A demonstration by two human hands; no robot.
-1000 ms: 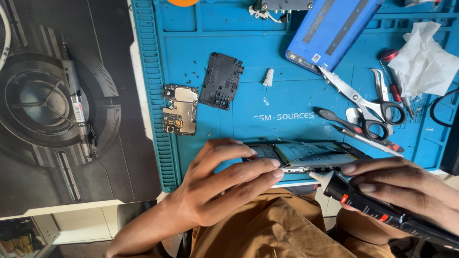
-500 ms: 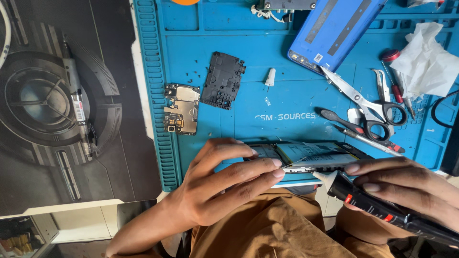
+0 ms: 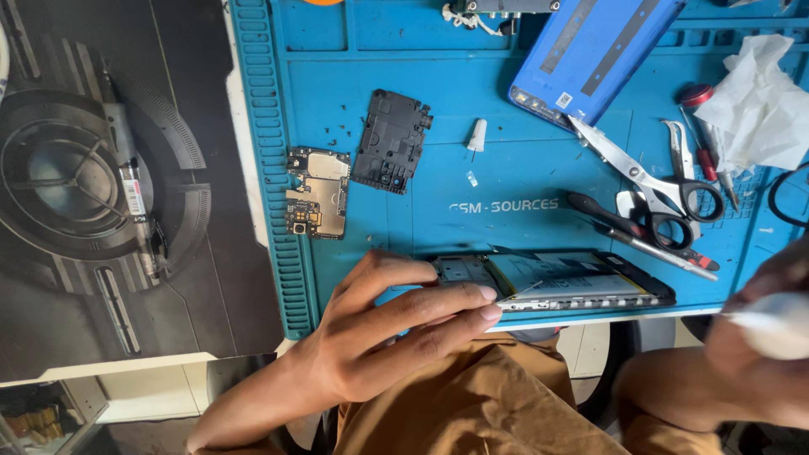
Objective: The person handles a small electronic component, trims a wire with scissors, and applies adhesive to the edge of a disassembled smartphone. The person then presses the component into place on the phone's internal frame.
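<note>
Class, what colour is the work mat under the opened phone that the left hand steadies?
The work mat is blue-teal, seen in the head view.

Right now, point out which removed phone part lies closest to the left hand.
The gold circuit board, just above the left hand; the black cover plate lies farther up.

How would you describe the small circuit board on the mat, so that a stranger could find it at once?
Start at the blue work mat and go to its ribbed left edge. There, above the left hand that steadies the opened phone, lies the circuit board. It shows gold and silver metal patches, while the black plastic cover beside it is plain and dark.
</note>
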